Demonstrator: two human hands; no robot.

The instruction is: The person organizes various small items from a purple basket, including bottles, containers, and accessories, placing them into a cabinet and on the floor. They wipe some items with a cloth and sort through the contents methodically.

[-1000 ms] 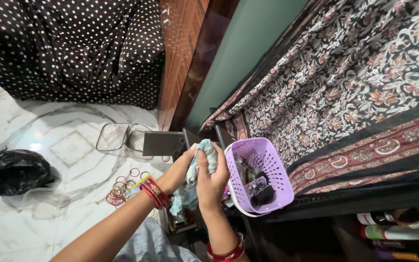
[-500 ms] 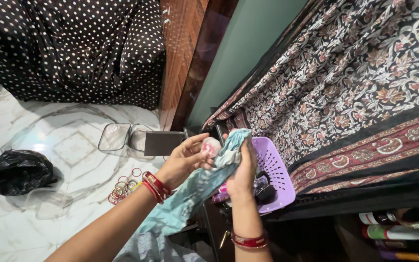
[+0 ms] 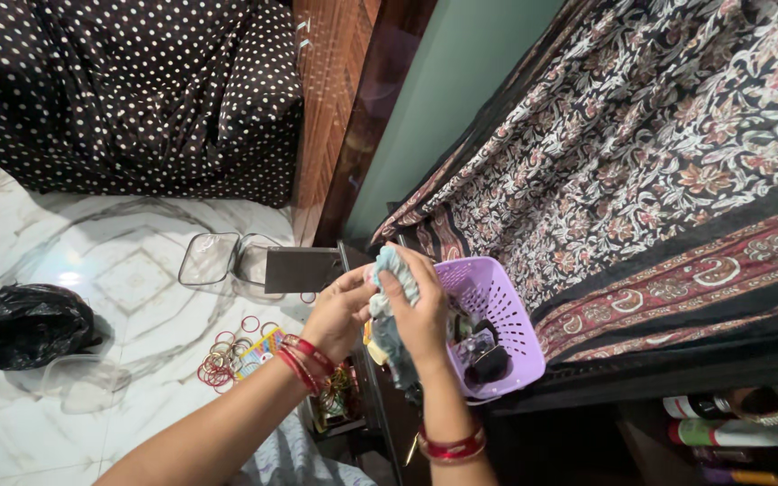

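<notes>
At centre frame, both hands meet over the left rim of a lilac basket (image 3: 497, 315). Left hand (image 3: 339, 315): fingers curled, grasping the left side of a pale blue cloth (image 3: 389, 297). Right hand (image 3: 420, 315): fingers clenched over the top and right side of the same cloth, thumb pressed on its front. Cloth position: bunched between the two hands, upper end rounded, lower end hanging down below the right palm, touching or just beside the basket rim; which cannot be told. A small yellowish patch shows at the cloth's left edge, too small to identify.

Basket: perforated plastic walls, resting on the near edge of a bed covered by a floral sheet (image 3: 659, 153) with a dark red border. Dark small items lie inside the basket.

Wrists: red bangles (image 3: 303, 360) on the left, a red bangle on the right.

Floor (image 3: 92, 270), left: white marble. On it lie a black bag (image 3: 24, 324), a clear lidded box (image 3: 227, 261), and a cluster of loose red rings (image 3: 222, 360) near the left forearm. Far left: a dark polka-dot fabric (image 3: 137, 90).

Near right, below the bed: bottles (image 3: 722, 432) lying on a dark shelf.
</notes>
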